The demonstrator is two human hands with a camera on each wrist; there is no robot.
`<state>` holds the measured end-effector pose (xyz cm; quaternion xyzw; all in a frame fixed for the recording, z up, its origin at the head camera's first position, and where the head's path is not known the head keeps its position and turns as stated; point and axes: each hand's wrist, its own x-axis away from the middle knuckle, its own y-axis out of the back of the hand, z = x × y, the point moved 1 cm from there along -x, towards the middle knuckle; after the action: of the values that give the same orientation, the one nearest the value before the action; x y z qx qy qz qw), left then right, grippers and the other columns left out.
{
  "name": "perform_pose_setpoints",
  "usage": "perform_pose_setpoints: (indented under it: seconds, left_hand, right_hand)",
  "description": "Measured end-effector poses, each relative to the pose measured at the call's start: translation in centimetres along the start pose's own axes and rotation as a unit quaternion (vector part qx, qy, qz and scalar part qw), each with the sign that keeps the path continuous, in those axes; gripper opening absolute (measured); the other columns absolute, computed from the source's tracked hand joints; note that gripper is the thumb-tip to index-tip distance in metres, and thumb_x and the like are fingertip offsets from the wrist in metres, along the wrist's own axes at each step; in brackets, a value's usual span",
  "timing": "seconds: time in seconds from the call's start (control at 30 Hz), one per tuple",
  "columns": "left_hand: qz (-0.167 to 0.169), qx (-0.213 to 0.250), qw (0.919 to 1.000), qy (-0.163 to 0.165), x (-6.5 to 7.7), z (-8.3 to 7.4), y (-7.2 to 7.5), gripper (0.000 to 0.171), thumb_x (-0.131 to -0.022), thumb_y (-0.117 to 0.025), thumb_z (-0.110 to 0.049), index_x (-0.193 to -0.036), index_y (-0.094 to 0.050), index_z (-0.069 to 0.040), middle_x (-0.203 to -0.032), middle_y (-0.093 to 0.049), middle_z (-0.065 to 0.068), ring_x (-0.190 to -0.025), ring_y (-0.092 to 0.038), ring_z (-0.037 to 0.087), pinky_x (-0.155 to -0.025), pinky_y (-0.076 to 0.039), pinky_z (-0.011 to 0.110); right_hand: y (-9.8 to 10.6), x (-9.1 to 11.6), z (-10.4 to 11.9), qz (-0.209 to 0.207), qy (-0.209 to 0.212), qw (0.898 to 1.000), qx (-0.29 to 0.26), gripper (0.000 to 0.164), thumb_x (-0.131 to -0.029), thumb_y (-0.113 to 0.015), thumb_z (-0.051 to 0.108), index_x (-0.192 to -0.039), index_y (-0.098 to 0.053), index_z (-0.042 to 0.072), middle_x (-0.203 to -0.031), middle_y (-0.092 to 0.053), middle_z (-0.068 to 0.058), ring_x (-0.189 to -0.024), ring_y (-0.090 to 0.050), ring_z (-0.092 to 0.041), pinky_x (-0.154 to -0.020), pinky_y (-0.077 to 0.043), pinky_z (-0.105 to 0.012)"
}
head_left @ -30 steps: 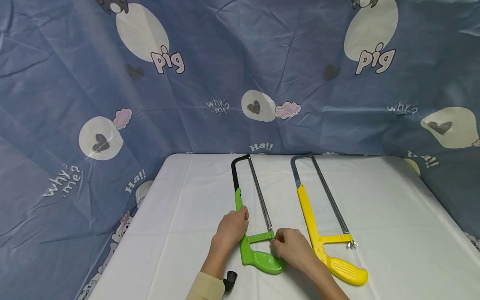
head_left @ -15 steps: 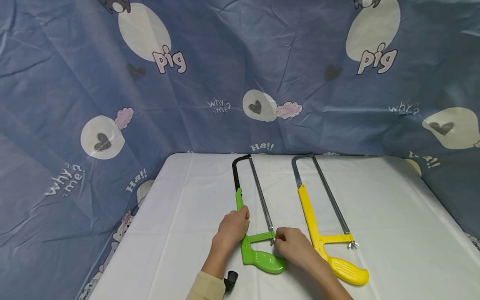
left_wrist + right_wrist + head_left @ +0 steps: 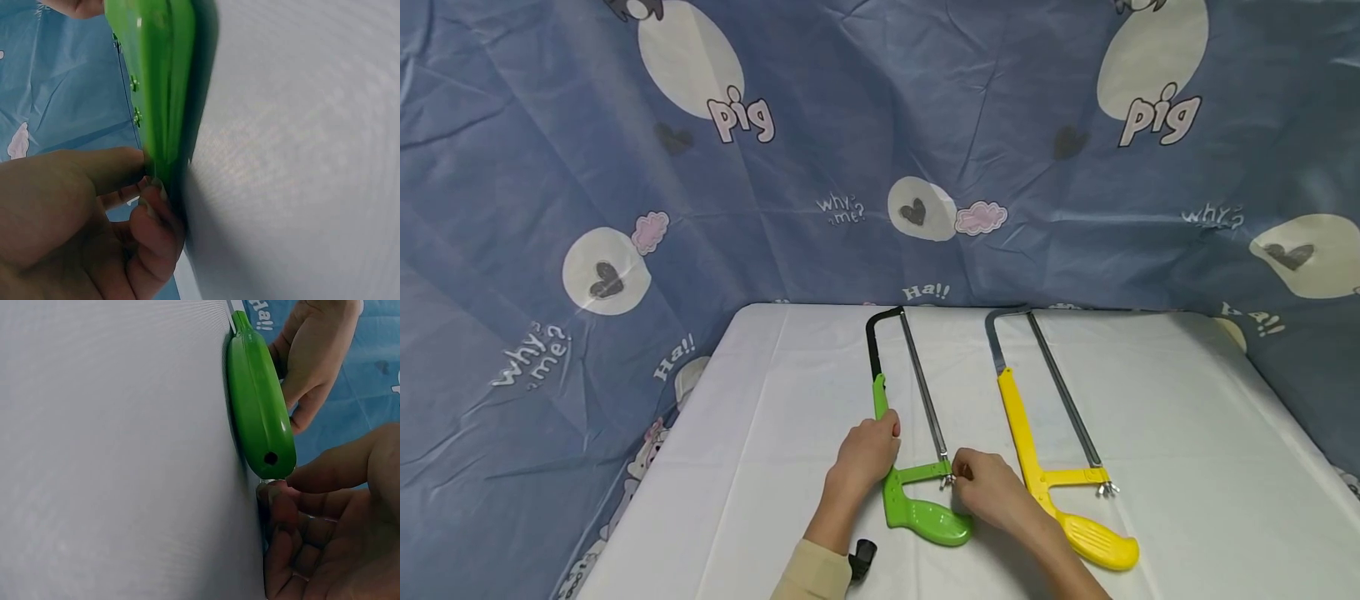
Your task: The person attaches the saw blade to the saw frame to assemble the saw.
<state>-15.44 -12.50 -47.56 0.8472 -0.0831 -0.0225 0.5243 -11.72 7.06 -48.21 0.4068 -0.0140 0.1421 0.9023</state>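
A green hacksaw (image 3: 936, 523) with a black front bow and a grey blade lies on the white cloth. My left hand (image 3: 867, 454) grips its green frame from the left, thumb and fingertips meeting round the bar in the left wrist view. At the blade's near end, a small silver wing nut (image 3: 947, 482) sticks out of the green crosspiece. The thumb and index finger of my right hand (image 3: 992, 490) pinch at this wing nut, the other fingers curled below. The saw's handle (image 3: 259, 406) partly hides that spot in the right wrist view.
A yellow hacksaw (image 3: 1093, 540) lies just right of my right hand, its blade side to the right. A black strap-like piece (image 3: 862, 558) shows by my left sleeve. A blue printed curtain (image 3: 820, 125) hangs behind the white-covered table (image 3: 760, 500).
The green saw's wing nut, hidden behind my right fingers a second ago, now shows beside the fingertips. My left hand keeps its grip on the frame. The head view shifts slightly.
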Motion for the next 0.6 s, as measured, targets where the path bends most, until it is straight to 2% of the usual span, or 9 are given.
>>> perform_pose_setpoints:
  seconds: [0.33,0.6]
  left_hand:
    - [-0.003,0.002,1.0000,-0.004,0.07,-0.02,0.01,0.007,-0.095,-0.061,-0.013,-0.093,-0.058,-0.007,-0.071,-0.056,0.006,-0.059,-0.050,0.018,-0.054,-0.040,0.029]
    - [-0.001,0.008,1.0000,-0.002,-0.04,0.05,0.03,0.006,-0.095,-0.061,-0.013,-0.093,-0.057,-0.008,-0.071,-0.057,0.006,-0.057,-0.050,0.017,-0.053,-0.040,0.028]
  right_hand:
    - [-0.05,0.07,0.02,-0.007,-0.003,1.000,-0.005,0.012,-0.083,-0.059,-0.001,-0.082,-0.057,0.011,-0.067,-0.053,0.000,-0.059,-0.047,-0.015,-0.050,-0.037,-0.026]
    - [-0.13,0.13,-0.01,-0.022,0.003,1.000,0.000,0.015,-0.083,-0.059,-0.002,-0.077,-0.058,0.011,-0.065,-0.054,0.001,-0.058,-0.047,-0.014,-0.049,-0.037,-0.025]
